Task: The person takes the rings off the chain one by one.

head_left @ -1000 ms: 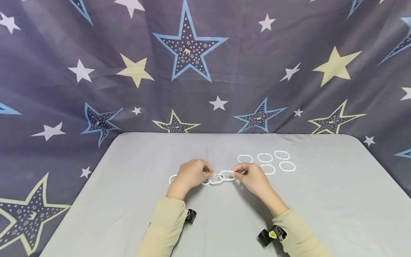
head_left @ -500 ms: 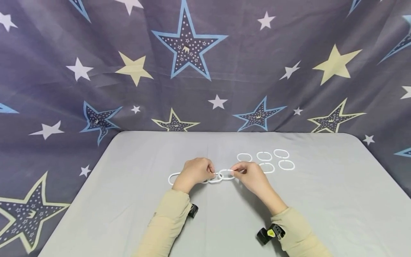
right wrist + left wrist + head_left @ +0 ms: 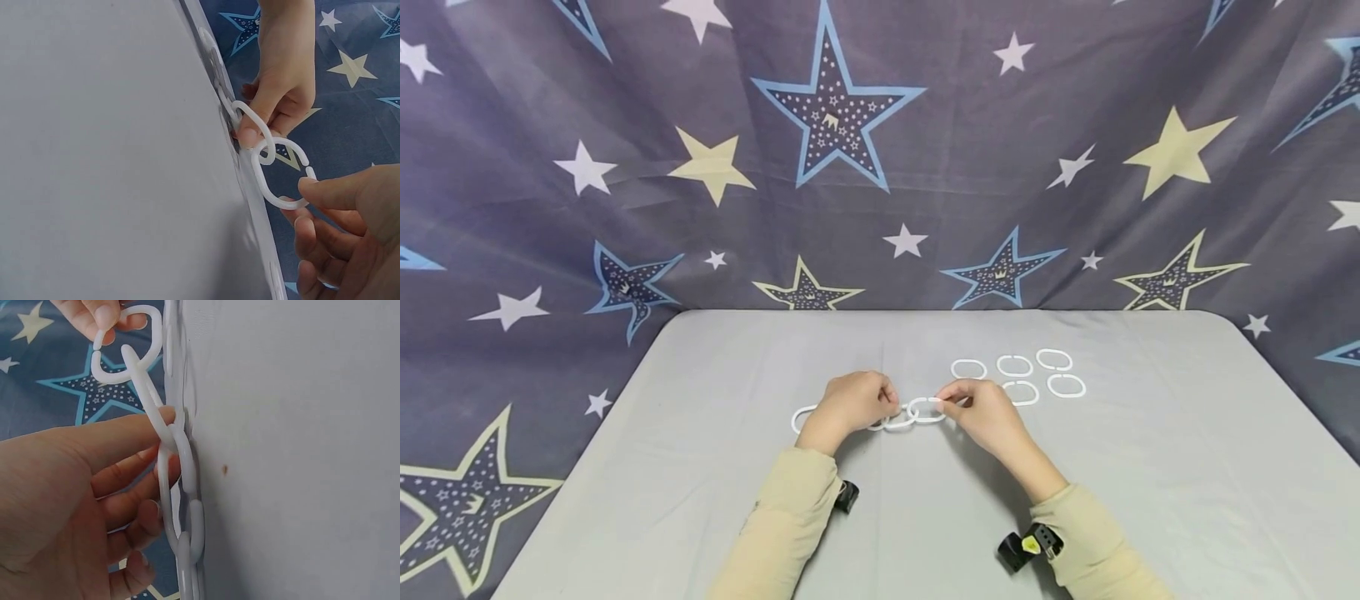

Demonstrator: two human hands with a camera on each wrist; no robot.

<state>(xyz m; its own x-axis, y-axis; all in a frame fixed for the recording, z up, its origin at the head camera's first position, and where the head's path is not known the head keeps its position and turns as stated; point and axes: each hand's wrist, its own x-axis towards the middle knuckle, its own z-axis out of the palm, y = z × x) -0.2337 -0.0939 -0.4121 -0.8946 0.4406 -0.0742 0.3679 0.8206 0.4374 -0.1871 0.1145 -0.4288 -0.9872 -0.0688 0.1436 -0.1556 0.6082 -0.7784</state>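
A chain of white oval plastic links runs across the grey table, each link with a small gap in one side. My left hand (image 3: 852, 404) pinches a link (image 3: 899, 427) of this chain between thumb and fingers. At the chain's right end, my right hand (image 3: 991, 414) pinches the end link (image 3: 258, 174) beside its gap, fingertips at the cut. This end link passes through the neighbouring link (image 3: 254, 117) and stands raised in the right wrist view. Further left, another link (image 3: 794, 419) shows past the left wrist; the chain between is partly hidden behind the left hand.
Several loose white links lie behind and right of the right hand, among them a front one (image 3: 1067, 395) and a back one (image 3: 1055, 368). The grey table (image 3: 1150, 467) meets a star-patterned cloth (image 3: 955, 167) at its far edge. Each wrist wears a black camera (image 3: 1013, 552).
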